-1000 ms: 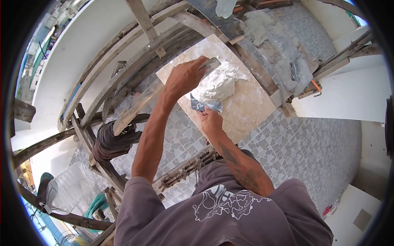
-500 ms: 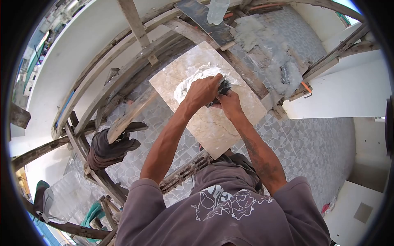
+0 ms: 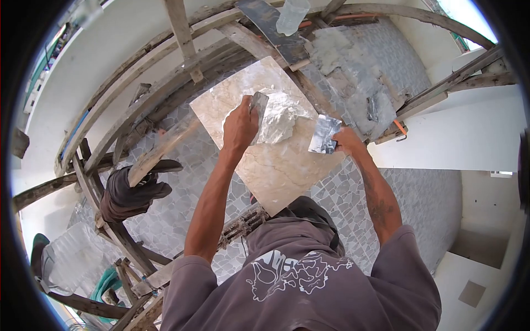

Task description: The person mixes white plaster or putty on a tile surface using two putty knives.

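A mound of white putty [image 3: 280,117] lies on a beige marbled tile [image 3: 276,176] in front of my body. My left hand [image 3: 240,128] is closed around a grey putty knife [image 3: 259,103], whose blade stands on edge against the left side of the mound. On the other side, my right hand [image 3: 348,140] grips a second, wide-bladed putty knife [image 3: 324,134] by its handle. That blade is smeared with white and sits over the tile's right edge, apart from the putty.
Wooden scaffold beams [image 3: 160,105] curve around the far and left sides. Dark cloth [image 3: 132,193] hangs on a post. A clear plastic container [image 3: 292,16] rests on a dark board [image 3: 273,34] at the back. Stone-patterned flooring [image 3: 397,193] shows below.
My hands have moved apart from their meeting point above the tile. The left went left to the putty's side, and the right swung right, bringing its blade into view. The putty looks more heaped.
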A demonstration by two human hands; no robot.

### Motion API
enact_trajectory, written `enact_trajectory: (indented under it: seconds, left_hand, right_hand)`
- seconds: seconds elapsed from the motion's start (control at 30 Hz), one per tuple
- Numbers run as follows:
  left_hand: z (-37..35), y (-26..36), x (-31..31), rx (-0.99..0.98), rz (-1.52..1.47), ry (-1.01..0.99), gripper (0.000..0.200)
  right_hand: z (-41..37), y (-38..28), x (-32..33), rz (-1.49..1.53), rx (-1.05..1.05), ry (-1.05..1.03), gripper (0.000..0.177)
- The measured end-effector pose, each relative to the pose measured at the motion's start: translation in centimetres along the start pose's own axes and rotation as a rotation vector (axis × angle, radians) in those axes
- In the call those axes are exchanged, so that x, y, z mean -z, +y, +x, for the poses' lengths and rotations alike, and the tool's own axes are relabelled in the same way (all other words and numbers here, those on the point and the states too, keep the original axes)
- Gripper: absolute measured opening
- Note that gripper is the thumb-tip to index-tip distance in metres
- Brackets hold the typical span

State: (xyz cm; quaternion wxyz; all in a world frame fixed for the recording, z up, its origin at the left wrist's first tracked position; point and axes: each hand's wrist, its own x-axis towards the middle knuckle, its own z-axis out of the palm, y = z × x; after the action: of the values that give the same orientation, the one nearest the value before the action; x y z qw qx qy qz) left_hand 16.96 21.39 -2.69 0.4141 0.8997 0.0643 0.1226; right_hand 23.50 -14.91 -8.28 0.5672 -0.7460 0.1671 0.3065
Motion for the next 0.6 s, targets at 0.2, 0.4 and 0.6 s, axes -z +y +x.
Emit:
enact_trajectory:
  seconds: [0.2, 0.4, 0.6]
  left_hand:
    - [-1.4, 1.6, 1.5, 0.127, -0.095, 0.165, 0.027]
    - [-2.8, 4.4, -0.6, 0.267, -0.015, 0.307, 0.026]
    - [-2.4, 9.0, -6.3, 0.359, -0.041, 0.401, 0.020]
  right_hand:
    - [6.2, -1.7, 0.6, -0.177, -0.040, -0.068, 0.016]
    - [13.3, -5.3, -4.8, -0.441, 0.063, -0.416, 0.014]
    - [7.7, -10.4, -8.0, -0.598, 0.268, -0.646, 0.028]
